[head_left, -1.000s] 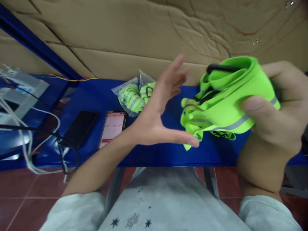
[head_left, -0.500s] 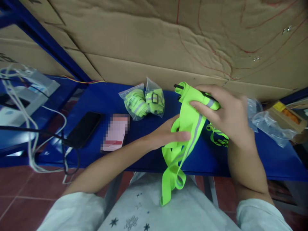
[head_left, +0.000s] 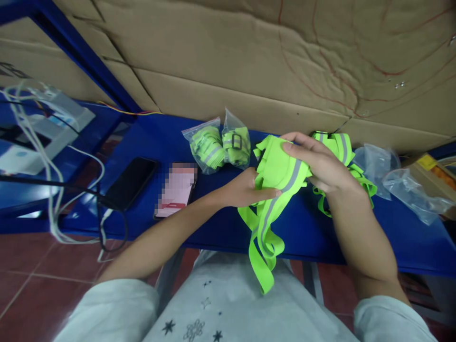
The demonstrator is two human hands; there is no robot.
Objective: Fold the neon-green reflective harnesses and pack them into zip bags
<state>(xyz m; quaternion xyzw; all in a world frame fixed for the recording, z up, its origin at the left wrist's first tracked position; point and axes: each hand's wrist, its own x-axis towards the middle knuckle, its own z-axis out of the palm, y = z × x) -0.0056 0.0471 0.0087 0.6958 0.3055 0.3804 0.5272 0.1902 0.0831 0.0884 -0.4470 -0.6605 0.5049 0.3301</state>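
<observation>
A neon-green reflective strap [head_left: 280, 164] with a grey stripe lies partly bundled between my hands, its loose ends dangling past the shelf edge toward my lap. My left hand [head_left: 245, 190] grips the bundle from the left, thumb across the front and other fingers hidden behind it. From the upper right my right hand [head_left: 317, 159] holds the same bundle, thumb on top. Behind and right of that hand lies more green reflective strap [head_left: 342, 145]. Two clear zip bags hold folded green straps, a left bag [head_left: 206, 145] and a right bag [head_left: 236, 142] with a black buckle showing.
Left on the blue shelf [head_left: 221, 228] lie a black phone [head_left: 131, 183] and a phone with a lit, blurred screen [head_left: 176, 190]. White cables [head_left: 53, 209] hang beside a power strip [head_left: 67, 130]. Crumpled clear bags [head_left: 413, 190] and a small cardboard box [head_left: 432, 175] sit right; cardboard [head_left: 228, 71] stands behind.
The strap bundle between my hands is now flatter and more folded, and my right hand has turned over it. More green strap behind my right hand has come into view. The camera view has shifted slightly.
</observation>
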